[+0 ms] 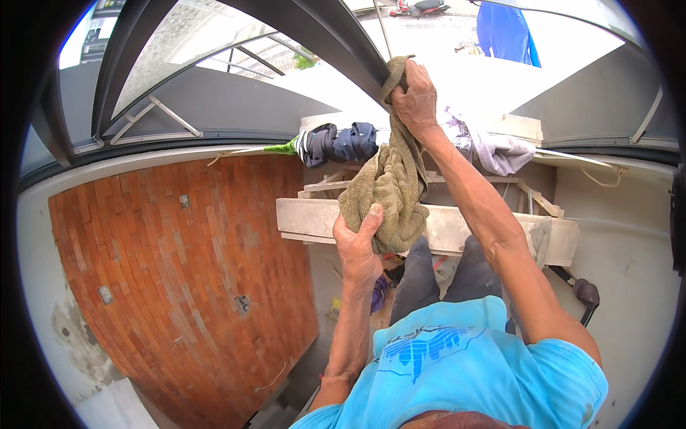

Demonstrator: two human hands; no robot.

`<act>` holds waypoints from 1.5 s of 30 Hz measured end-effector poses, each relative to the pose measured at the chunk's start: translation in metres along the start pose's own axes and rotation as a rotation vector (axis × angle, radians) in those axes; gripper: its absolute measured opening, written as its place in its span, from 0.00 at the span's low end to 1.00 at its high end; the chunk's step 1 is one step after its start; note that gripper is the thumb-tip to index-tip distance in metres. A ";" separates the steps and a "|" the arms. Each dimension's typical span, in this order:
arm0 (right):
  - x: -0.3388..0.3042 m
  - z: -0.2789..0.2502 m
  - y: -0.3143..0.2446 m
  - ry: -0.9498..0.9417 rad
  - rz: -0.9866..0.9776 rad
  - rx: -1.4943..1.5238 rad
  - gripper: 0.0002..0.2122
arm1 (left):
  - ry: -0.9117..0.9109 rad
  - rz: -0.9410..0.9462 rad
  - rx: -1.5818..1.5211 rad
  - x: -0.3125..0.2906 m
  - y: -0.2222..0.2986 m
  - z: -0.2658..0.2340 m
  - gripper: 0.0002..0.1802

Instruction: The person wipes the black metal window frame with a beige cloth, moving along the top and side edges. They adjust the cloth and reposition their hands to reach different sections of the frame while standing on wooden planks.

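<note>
Two hands: left hand point(357, 247), right hand point(414, 96); one olive towel point(389, 189); one dark bundled garment point(339, 143); one pale cloth point(500, 151)

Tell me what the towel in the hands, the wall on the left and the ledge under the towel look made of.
Towel: olive looped cloth, likely cotton terry; nubby pile, soft folds.
Wall: red brick, matt; staggered joints.
Ledge: probably rough concrete or plastered wood; pale, chalky, chipped.
</note>
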State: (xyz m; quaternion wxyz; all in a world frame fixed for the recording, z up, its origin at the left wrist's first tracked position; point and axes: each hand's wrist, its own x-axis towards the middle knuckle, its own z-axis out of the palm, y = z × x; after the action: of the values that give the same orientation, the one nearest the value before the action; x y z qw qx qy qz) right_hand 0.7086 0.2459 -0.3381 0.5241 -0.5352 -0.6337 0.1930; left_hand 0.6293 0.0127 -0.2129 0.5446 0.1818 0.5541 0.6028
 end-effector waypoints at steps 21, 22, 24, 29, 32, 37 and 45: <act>-0.031 -0.033 -0.062 0.088 -0.126 0.354 0.14 | 0.049 -0.071 -0.025 -0.030 0.000 -0.018 0.21; -0.023 -0.033 -0.069 0.124 -0.151 0.329 0.14 | 0.044 -0.067 -0.020 -0.031 0.000 -0.018 0.21; -0.005 -0.033 -0.080 0.191 -0.205 0.279 0.14 | 0.034 -0.059 -0.016 -0.033 0.001 -0.018 0.21; -0.003 -0.028 -0.072 0.193 -0.241 0.218 0.14 | 0.023 -0.060 -0.025 -0.032 -0.001 -0.016 0.21; -0.019 -0.020 -0.048 0.126 -0.148 0.137 0.11 | 0.006 -0.084 -0.026 -0.032 -0.008 -0.019 0.20; -0.045 -0.005 -0.009 0.011 0.047 0.098 0.08 | 0.012 -0.106 -0.006 -0.032 -0.017 -0.022 0.20; 0.000 -0.038 -0.088 0.129 -0.062 0.253 0.16 | 0.018 -0.103 -0.032 -0.038 -0.008 -0.023 0.20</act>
State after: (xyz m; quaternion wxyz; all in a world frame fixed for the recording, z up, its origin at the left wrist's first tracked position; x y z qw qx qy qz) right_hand 0.6995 0.2029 -0.2530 0.6327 -0.4564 -0.5856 0.2201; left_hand 0.6272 -0.0328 -0.2125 0.5726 0.1389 0.5578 0.5845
